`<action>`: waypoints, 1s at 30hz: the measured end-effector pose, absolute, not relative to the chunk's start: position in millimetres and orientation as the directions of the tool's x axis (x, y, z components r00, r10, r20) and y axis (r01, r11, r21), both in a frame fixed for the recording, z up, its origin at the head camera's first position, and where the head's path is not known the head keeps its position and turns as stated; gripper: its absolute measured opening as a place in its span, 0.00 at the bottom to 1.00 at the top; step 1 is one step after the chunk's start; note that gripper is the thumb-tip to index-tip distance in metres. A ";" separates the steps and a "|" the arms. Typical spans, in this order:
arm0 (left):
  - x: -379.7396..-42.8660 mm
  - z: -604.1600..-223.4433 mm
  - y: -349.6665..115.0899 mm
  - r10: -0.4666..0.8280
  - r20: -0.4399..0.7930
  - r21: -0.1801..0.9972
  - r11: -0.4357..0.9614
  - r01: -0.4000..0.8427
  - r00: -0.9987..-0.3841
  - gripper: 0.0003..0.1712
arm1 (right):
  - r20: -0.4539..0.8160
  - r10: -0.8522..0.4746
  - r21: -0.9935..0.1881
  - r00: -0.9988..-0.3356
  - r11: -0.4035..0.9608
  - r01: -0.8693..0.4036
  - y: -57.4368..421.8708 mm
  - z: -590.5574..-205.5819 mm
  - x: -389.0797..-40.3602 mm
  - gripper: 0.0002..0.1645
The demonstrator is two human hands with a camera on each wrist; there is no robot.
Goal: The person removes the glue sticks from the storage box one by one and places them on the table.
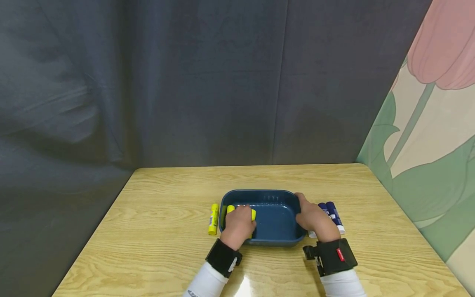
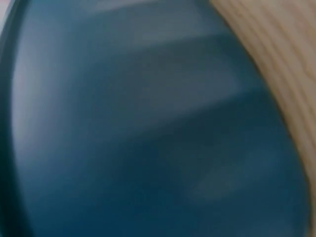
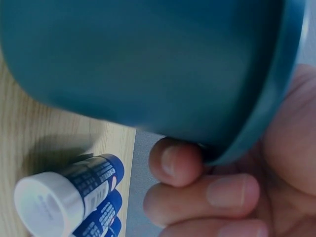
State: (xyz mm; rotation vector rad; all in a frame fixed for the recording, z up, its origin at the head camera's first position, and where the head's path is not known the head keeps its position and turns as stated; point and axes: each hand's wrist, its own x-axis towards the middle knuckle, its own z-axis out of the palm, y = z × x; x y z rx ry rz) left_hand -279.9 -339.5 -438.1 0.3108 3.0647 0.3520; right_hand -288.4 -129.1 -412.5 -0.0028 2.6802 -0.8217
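A dark blue rectangular dish (image 1: 278, 220) sits on the table. My left hand (image 1: 238, 226) reaches into its left side, fingers curled down around a yellow glue stick (image 1: 253, 215) that it largely covers. Beside that, the end of another yellow glue stick (image 1: 230, 208) shows in the dish. The left wrist view shows only the blurred dish wall (image 2: 148, 128). At the dish's right end, my right hand (image 1: 313, 216) grips the rim; in the right wrist view its fingers (image 3: 227, 191) curl under the rim's edge.
One yellow glue stick (image 1: 213, 219) lies on the wooden table (image 1: 156, 231), left of the dish. Dark blue glue sticks (image 1: 335, 216) with white ends lie to the right, partly behind the right hand. A grey curtain (image 1: 222, 82) hangs behind the table.
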 end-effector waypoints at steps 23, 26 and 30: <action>-282.8 -448.1 -337.7 0.252 -0.017 0.284 0.929 0.237 -0.967 0.30 | -0.328 -0.088 -0.525 -0.941 0.845 0.104 -129.0 -415.1 -290.2 0.41; -283.3 -448.4 -337.8 0.248 -0.026 0.288 0.930 0.230 -0.968 0.30 | -0.326 -0.092 -0.523 -0.941 0.847 0.098 -128.6 -415.5 -290.4 0.41; -284.2 -447.9 -337.7 0.240 -0.041 0.298 0.930 0.218 -0.970 0.31 | -0.322 -0.093 -0.527 -0.942 0.844 0.096 -128.6 -414.7 -289.5 0.41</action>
